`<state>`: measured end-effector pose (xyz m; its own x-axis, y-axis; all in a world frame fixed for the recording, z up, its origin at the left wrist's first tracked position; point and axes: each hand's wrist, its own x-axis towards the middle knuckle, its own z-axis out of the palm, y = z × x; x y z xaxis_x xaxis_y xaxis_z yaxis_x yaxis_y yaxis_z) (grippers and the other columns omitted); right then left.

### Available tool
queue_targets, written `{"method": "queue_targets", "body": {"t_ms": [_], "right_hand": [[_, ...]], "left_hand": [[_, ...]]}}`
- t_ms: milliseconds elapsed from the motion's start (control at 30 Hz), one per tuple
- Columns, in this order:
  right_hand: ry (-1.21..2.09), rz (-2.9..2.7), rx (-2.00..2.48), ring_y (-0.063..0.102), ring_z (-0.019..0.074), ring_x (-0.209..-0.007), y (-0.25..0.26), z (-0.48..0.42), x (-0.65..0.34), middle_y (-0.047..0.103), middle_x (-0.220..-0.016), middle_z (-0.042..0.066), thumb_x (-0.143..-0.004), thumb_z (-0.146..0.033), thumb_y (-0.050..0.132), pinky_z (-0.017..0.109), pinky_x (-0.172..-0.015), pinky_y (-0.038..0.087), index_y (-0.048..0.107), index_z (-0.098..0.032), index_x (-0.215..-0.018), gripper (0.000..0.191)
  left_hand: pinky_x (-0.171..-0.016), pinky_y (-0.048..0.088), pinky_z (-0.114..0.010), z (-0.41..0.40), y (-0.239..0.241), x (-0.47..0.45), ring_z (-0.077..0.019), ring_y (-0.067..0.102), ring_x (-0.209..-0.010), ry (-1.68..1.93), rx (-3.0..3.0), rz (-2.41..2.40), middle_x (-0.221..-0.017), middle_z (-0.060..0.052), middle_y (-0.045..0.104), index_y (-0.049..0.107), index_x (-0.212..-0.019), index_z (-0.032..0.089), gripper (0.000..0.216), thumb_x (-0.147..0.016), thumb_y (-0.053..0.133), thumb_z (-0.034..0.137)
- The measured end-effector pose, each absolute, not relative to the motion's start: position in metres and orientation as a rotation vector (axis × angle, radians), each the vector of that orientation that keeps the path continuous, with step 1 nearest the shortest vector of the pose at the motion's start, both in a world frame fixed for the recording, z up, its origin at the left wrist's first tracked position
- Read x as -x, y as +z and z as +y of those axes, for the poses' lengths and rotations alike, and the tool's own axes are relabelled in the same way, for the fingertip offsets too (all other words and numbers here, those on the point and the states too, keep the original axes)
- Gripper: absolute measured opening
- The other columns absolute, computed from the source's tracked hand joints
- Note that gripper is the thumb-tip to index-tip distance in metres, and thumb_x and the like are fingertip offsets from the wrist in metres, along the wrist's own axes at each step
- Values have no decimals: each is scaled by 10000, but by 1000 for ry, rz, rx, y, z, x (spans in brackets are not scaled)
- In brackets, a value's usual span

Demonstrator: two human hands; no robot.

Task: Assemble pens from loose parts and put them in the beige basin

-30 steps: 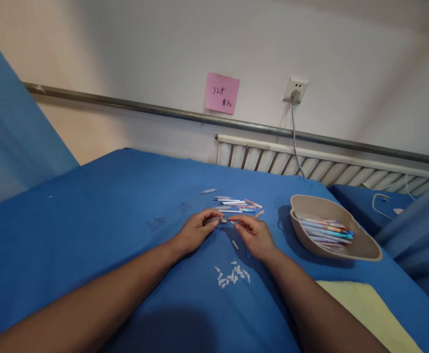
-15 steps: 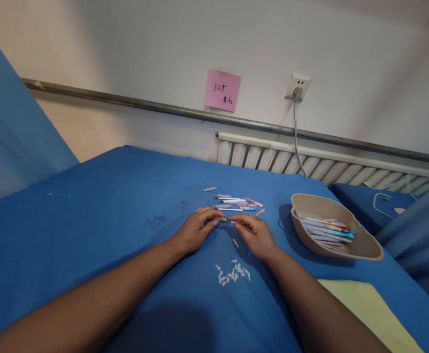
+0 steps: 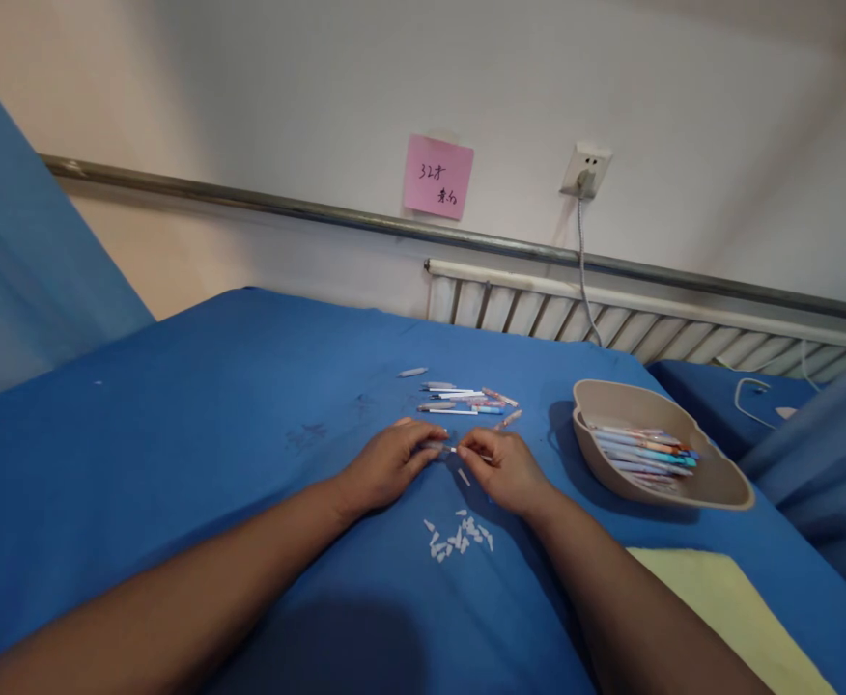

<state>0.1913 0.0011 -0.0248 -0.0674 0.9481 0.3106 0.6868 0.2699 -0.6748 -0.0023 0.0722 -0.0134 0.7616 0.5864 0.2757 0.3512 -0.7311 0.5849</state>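
My left hand (image 3: 392, 461) is closed, its thumb and fingers pinching a small pen barrel that is mostly hidden by them. Facing it, my right hand (image 3: 504, 468) pinches a thin white pen refill (image 3: 453, 450), whose end points at the left fingertips. Just beyond both hands lies a loose group of pen parts: white refills (image 3: 453, 412), grey barrels (image 3: 437, 405) and a blue piece (image 3: 487, 409). One single white tip (image 3: 464, 477) lies between my hands. Nearer to me is a heap of small white cone-shaped tips (image 3: 459, 539).
On the right stands a beige basket (image 3: 727, 487) with several assembled pens (image 3: 644, 454) in it. A yellow cloth or sheet (image 3: 727, 598) lies by my right forearm. Behind the blue-covered table (image 3: 249, 386) are a radiator (image 3: 531, 309), a metal pipe (image 3: 307, 208) and a plugged-in cable (image 3: 582, 251).
Both hands have moved slightly toward me. The right fingers have curled more around the refill, and its white end now shows between the hands where a dark tip showed before.
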Motion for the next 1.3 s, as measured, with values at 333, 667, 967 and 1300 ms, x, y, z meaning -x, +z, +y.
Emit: {"method": "queue_targets", "body": {"t_ms": [333,667,967,1300], "right_hand": [[641,-1533,1265,577,159,-795,-23,-3,-171,636,-843,36,-904,-457,380,265,-708,434,617,-187,-913,359],[1192,-875,883,600,236,-996,-14,1,-174,642,-1049,134,-849,-680,177,362,-784,496,621,-180,-955,677],[1102,-749,1017,607,163,-681,-23,11,-197,654,-831,92,-834,-599,404,268,-583,490,614,-168,-872,480],[673,-1386,1550,430,97,-440,-37,15,-212,516,-518,-35,-785,-402,511,206,-421,321,559,-191,-667,246]], "left_hand": [[-784,436,-270,43,-8,-9,-197,596,-890,474,-2277,547,-962,-39,670,628,-996,220,194,-861,502,279],[-635,404,-215,31,4,-12,-134,542,-684,289,-2155,456,-761,2,615,620,-931,204,174,-864,485,292],[-555,415,-207,54,-6,-13,-108,582,-632,421,-1295,566,-812,-51,648,590,-997,136,263,-810,599,320],[-675,499,-255,65,-8,-6,-139,650,-738,447,-953,564,-955,-116,680,599,-1036,124,230,-837,589,237]]}}
